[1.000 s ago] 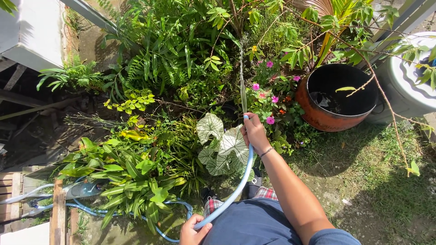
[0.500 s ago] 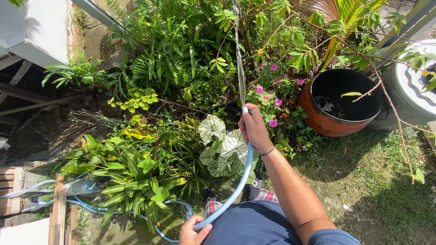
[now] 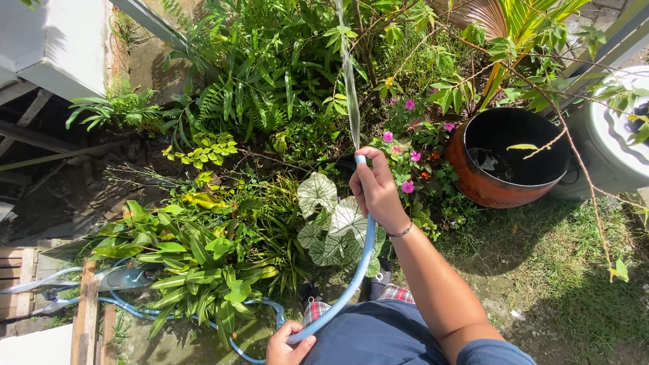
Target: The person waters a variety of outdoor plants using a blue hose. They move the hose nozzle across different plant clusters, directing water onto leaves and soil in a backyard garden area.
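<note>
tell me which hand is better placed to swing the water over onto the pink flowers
Right. The right hand grips the nozzle end of the blue hose, right beside the pink flowers. The left hand only holds the hose low down.

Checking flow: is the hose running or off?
Running. A stream of water shoots from the end of the blue hose held in the right hand; the left hand grips it lower.

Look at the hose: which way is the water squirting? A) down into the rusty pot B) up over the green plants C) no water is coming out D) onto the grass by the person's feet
B: the right hand holds the end of the hose, and the water stream rises from it over the green plants, not into the rusty pot.
</note>
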